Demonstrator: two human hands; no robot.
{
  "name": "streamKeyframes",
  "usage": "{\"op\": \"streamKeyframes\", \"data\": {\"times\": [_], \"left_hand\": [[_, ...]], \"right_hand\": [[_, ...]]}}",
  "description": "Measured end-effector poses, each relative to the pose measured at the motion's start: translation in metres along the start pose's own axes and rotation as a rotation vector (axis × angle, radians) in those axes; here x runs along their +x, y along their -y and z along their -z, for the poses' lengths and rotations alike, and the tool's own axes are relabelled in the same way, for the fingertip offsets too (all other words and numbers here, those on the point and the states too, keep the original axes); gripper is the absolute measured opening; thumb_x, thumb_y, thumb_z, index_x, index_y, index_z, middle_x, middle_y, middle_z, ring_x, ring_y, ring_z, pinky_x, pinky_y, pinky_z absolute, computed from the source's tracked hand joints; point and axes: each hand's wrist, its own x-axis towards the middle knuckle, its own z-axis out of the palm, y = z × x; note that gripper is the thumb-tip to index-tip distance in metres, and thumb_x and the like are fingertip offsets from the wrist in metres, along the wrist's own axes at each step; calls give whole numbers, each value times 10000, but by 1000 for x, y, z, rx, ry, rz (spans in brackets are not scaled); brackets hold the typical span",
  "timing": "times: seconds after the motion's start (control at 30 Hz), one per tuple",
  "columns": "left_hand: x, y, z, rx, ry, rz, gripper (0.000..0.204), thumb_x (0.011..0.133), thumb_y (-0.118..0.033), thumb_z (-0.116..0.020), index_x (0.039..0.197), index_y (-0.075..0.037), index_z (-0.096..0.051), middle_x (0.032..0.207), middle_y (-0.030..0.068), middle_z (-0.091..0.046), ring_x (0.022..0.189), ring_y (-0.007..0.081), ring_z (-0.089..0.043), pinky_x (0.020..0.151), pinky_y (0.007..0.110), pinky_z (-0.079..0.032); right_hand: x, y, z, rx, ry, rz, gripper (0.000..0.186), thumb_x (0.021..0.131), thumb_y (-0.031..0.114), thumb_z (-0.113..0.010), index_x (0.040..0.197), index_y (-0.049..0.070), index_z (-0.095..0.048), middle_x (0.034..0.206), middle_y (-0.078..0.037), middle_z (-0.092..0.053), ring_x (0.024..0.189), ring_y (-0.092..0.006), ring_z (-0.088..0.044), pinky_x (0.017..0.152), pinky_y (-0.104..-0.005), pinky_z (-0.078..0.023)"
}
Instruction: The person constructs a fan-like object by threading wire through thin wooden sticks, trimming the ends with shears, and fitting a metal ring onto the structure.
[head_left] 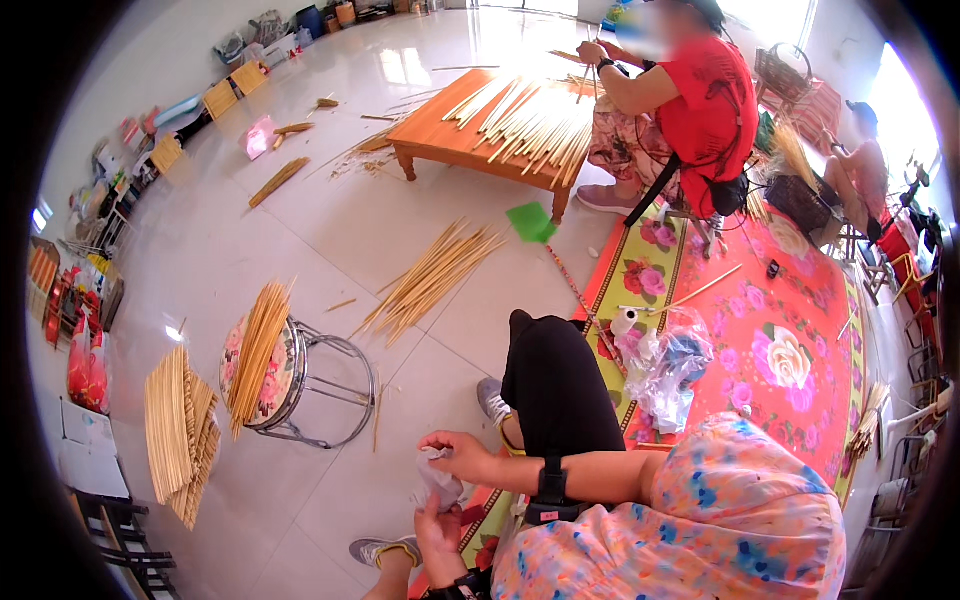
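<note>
Both of my hands are closed on a crumpled white sheet [443, 487], thin and soft; I cannot tell whether it is tissue, cloth or plastic. My right hand [465, 458] pinches its upper end, the thumb and fingers bent over it. Below, my left hand [437, 530] grips the lower end, partly covered by the sheet. The sheet hangs in the air in front of my lap, beside my black-trousered knee [560, 400]. Close by on the floral mat lies a clear plastic bag [668, 375] with a white roll [624, 321] at its edge.
A round stool [292, 355] bears a bundle of straw-coloured sticks [262, 350]; more sticks [435, 280] lie on the floor. Ahead, a co-worker in red handles sticks beside a low wooden table [435, 110]. A green fly swatter [531, 222] rests near the red mat [725, 300].
</note>
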Motion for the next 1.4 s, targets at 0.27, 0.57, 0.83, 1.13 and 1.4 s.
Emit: {"op": "streamKeyframes", "data": {"times": [0.27, 0.57, 0.83, 1.13, 1.4], "left_hand": [[-13, -9, -28, -45, 16, -293, 499, 726, 34, -529, 1212, -70, -477, 1152, 69, -573, 969, 215, -578, 713, 330, -444], [-15, -6, -32, 97, 70, -251, 530, 755, 13, -557, 1260, -109, -454, 1187, 38, -553, 995, 189, -556, 715, 292, -403], [-4, -1, -1, -59, 60, -103, 479, 825, -165, -663, 1257, -81, -473, 1181, 34, -570, 1018, 185, -554, 810, 330, -454], [-18, -10, -40, 46, 15, -220, 368, 829, -89, -643, 1173, -25, -529, 1115, 106, -613, 971, 248, -614, 857, 419, -506], [-8, -14, -23, 265, -119, -456, 328, 849, -39, -602, 1159, 17, -510, 1097, 132, -604, 964, 244, -616, 812, 374, -512]], "right_hand": [[-3, 1, -5, 83, 75, -44, 302, 777, -7, -637, 1069, 37, -572, 949, -22, -603, 876, -107, -565, 791, -265, -483], [-1, -4, -4, 26, 17, 68, 244, 740, -12, -633, 975, 17, -574, 894, -41, -602, 837, -129, -562, 788, -274, -476], [-4, 0, -6, 62, -3, 66, 230, 750, -27, -604, 971, 21, -565, 879, -32, -590, 825, -118, -553, 757, -265, -477], [-4, -3, -6, -6, 72, 34, 240, 744, -50, -613, 967, 23, -563, 888, -23, -589, 835, -103, -555, 757, -249, -474], [-5, -3, -5, -93, 6, 83, 206, 737, -19, -637, 926, 17, -563, 852, -27, -577, 812, -109, -531, 755, -258, -461]]}}
